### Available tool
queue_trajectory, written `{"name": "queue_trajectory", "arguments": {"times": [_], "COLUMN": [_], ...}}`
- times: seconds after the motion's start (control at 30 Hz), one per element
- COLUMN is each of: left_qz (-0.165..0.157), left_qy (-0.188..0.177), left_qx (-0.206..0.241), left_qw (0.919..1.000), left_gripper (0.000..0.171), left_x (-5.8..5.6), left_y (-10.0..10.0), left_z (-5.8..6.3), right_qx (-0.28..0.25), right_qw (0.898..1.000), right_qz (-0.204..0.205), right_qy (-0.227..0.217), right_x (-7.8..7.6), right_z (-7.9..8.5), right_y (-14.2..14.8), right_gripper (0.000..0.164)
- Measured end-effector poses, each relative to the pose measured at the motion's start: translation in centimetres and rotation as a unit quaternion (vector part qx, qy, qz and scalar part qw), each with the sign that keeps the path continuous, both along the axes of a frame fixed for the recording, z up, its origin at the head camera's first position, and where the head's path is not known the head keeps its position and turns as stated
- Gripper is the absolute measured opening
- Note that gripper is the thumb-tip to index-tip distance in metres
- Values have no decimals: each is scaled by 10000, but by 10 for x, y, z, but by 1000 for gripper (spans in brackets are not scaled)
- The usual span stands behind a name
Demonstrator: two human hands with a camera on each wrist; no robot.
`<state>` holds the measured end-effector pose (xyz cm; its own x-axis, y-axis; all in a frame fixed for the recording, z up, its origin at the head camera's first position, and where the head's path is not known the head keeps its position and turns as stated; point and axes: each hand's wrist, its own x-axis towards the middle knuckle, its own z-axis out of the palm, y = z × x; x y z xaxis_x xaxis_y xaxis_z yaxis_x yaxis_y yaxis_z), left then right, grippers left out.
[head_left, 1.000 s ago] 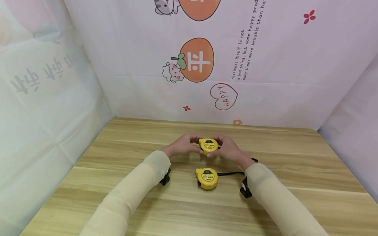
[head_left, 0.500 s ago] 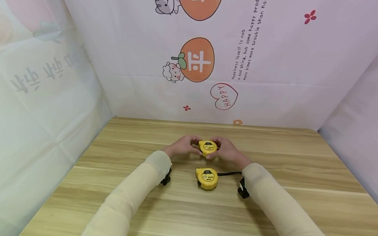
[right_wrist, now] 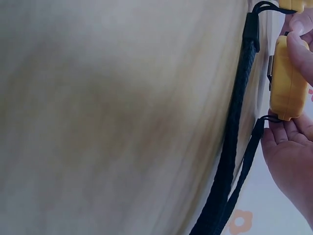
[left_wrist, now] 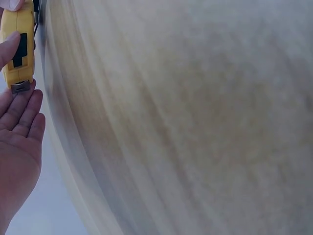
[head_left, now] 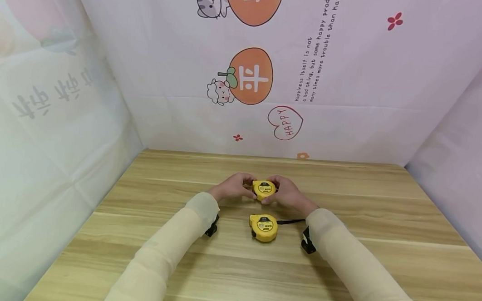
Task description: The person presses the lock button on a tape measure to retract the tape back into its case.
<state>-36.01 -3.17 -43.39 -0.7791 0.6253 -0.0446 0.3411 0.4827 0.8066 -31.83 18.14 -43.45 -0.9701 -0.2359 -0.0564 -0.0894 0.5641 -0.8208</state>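
Observation:
Near the table's back, my left hand (head_left: 235, 186) and right hand (head_left: 285, 193) hold a yellow tape measure (head_left: 264, 188) between them, label side up. In the left wrist view, the left thumb lies by the black lock button (left_wrist: 20, 50) and the fingers touch the end with the metal hook (left_wrist: 20, 87). The right wrist view has the right thumb on the yellow case (right_wrist: 287, 88), fingers at its strap end. Closer to me lies a second yellow tape measure (head_left: 263, 228), flat on the table, its black strap (head_left: 291, 222) running right toward the right wrist.
The wood-grain table (head_left: 361, 275) meets a printed white cloth wall (head_left: 348, 133) at the back. More cloth hangs along the left and right sides. Black wrist cameras sit under both sleeves, one of them the left camera (head_left: 211, 226).
Both hands have brought the held tape measure slightly toward me and a little left, nearer the second one. The second tape measure has stayed in place.

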Motion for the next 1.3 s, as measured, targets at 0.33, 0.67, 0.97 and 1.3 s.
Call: {"name": "queue_trajectory", "arguments": {"times": [0.33, 0.67, 0.97, 1.3], "left_qz": [-6, 65, 120, 127], "left_qy": [83, 117, 99, 127], "left_qx": [-31, -78, -145, -188], "left_qw": [10000, 9999, 9998, 9997], "left_gripper": [51, 52, 56, 60], "left_x": [0, -1, -1, 0], "left_y": [1, 0, 1, 1], "left_z": [-2, -4, -4, -4], "right_qx": [69, 198, 261, 310], "right_qw": [10000, 9998, 9997, 9995], "right_qz": [-37, -3, -28, 90], "right_qy": [-24, 75, 28, -60], "right_x": [1, 1, 2, -1], "right_z": [-1, -2, -1, -1], "right_y": [-1, -2, -2, 1], "right_gripper": [76, 77, 76, 79]}}
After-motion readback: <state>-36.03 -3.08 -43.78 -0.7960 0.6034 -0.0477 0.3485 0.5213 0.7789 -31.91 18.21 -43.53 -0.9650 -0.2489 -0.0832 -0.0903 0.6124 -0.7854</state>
